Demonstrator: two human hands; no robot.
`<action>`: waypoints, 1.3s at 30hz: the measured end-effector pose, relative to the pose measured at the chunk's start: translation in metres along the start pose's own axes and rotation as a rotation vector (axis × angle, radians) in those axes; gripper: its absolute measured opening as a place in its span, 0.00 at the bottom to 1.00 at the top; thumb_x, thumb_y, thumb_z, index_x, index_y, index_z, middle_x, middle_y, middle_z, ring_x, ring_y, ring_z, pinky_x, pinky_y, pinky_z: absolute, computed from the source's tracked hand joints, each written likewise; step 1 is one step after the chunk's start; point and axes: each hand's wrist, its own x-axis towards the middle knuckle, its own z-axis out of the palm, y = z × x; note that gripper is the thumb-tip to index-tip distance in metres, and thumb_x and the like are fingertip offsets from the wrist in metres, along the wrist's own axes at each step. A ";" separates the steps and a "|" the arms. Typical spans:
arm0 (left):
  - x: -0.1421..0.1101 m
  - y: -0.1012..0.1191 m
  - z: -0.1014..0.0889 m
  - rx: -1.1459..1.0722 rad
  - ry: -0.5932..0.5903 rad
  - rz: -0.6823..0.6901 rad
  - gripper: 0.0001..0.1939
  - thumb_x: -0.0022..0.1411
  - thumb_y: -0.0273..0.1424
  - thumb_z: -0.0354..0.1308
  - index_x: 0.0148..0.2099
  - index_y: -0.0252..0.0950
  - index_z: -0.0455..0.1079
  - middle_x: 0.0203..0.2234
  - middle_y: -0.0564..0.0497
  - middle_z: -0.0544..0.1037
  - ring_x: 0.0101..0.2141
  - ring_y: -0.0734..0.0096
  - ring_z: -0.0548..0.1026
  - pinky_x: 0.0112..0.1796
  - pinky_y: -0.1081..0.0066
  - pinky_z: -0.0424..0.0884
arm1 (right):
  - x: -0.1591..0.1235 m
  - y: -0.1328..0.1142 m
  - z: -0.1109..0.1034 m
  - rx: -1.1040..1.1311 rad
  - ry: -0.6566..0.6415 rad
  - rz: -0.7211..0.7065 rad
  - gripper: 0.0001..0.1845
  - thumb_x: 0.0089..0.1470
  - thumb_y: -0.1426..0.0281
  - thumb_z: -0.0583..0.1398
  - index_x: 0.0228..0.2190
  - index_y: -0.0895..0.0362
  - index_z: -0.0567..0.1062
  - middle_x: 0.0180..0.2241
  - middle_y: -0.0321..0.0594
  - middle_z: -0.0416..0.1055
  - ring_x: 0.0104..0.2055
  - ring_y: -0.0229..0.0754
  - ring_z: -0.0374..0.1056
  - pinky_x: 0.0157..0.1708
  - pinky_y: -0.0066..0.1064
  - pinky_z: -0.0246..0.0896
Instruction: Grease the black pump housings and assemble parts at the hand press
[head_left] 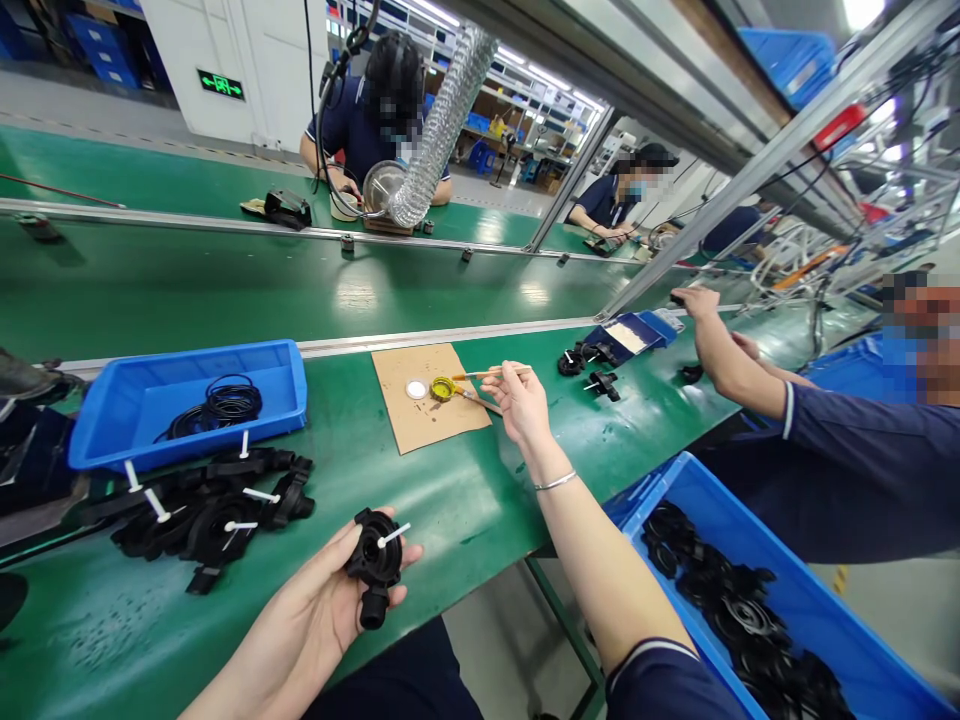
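Your left hand grasps a black part, lower centre | your right hand pinches a brush by the yellow pot, mid-frame | part not under brush yet; left-frame pile, done or not: unclear

Through the head camera, I hold the left hand on the near left side of the cardboard sheet, palm turned up, fingers curled in a supporting grip. The left forearm lies farther from the sheet. I position the right hand just right of the sheet, fingertips pinched, right forearm extended toward it.
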 end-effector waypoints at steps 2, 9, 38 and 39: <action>-0.002 0.001 0.003 -0.010 0.016 -0.001 0.17 0.68 0.28 0.58 0.57 0.32 0.72 0.56 0.41 0.76 0.57 0.46 0.75 0.45 0.62 0.83 | -0.004 0.003 0.000 0.017 -0.018 0.033 0.19 0.48 0.61 0.71 0.35 0.56 0.70 0.32 0.33 0.77 0.29 0.32 0.74 0.32 0.25 0.75; -0.003 0.002 0.000 -0.036 0.011 -0.002 0.20 0.66 0.27 0.61 0.59 0.34 0.71 0.60 0.42 0.73 0.57 0.44 0.74 0.48 0.58 0.82 | -0.014 0.014 -0.012 0.027 0.005 0.129 0.18 0.46 0.66 0.72 0.36 0.57 0.71 0.34 0.39 0.79 0.31 0.36 0.77 0.30 0.27 0.76; -0.010 0.016 -0.016 -0.220 -0.173 -0.103 0.22 0.74 0.35 0.47 0.50 0.19 0.73 0.40 0.31 0.81 0.37 0.61 0.83 0.39 0.71 0.82 | -0.109 -0.047 0.074 -0.059 -0.906 -0.111 0.05 0.62 0.77 0.60 0.40 0.57 0.73 0.40 0.38 0.75 0.34 0.34 0.77 0.38 0.31 0.74; -0.010 0.017 -0.017 -0.230 -0.165 -0.106 0.22 0.74 0.35 0.47 0.50 0.19 0.73 0.40 0.31 0.81 0.37 0.61 0.84 0.40 0.71 0.82 | -0.110 -0.048 0.077 -0.069 -0.918 -0.112 0.05 0.62 0.77 0.60 0.40 0.57 0.73 0.40 0.38 0.75 0.34 0.34 0.77 0.39 0.31 0.74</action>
